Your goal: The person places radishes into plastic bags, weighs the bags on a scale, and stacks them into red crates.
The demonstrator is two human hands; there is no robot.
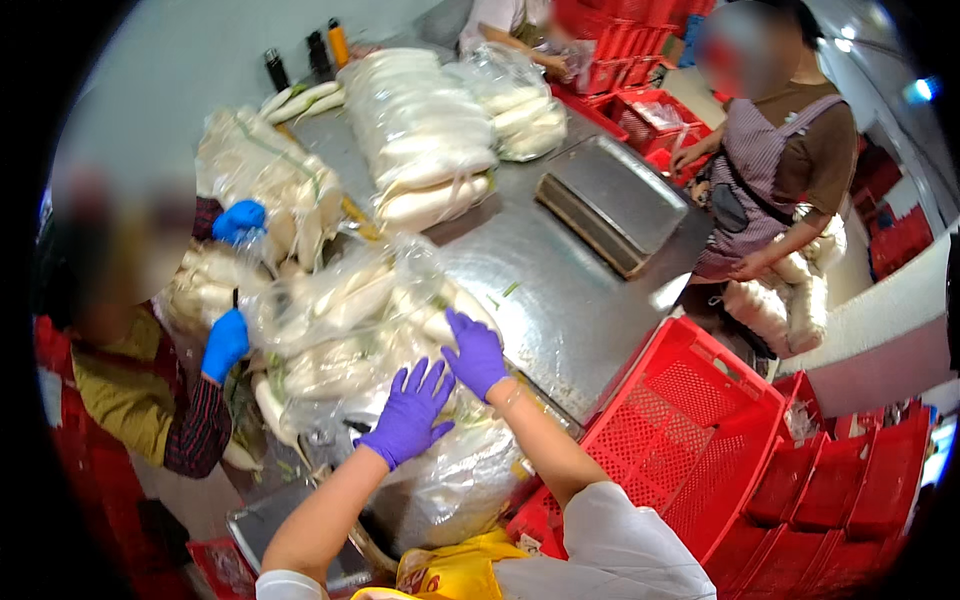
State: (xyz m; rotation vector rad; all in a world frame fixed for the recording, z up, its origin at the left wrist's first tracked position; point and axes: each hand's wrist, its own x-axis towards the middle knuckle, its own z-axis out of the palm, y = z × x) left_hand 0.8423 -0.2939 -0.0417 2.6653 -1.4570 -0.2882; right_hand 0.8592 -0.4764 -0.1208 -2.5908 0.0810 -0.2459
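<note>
My left hand (409, 412), in a purple glove, lies palm down with fingers spread on clear plastic over white radishes. Beside it to the upper right, my right hand (476, 356), also purple-gloved, rests on a white radish (424, 315) at the edge of the pile; its fingers are not closed on anything. A bag of white radishes (337, 300) lies just beyond both hands. Crumpled clear plastic film (450, 480) hangs over the table's near edge, below my hands. A black-handled tool (356, 426) shows partly beside my left wrist.
A co-worker's blue-gloved hand (226, 345) holds a dark-handled tool at the left. Stacked bagged radishes (420, 127) and a metal platform scale (615, 202) stand on the steel table (517, 255). A red plastic crate (682, 427) is at the right; another person stands beyond.
</note>
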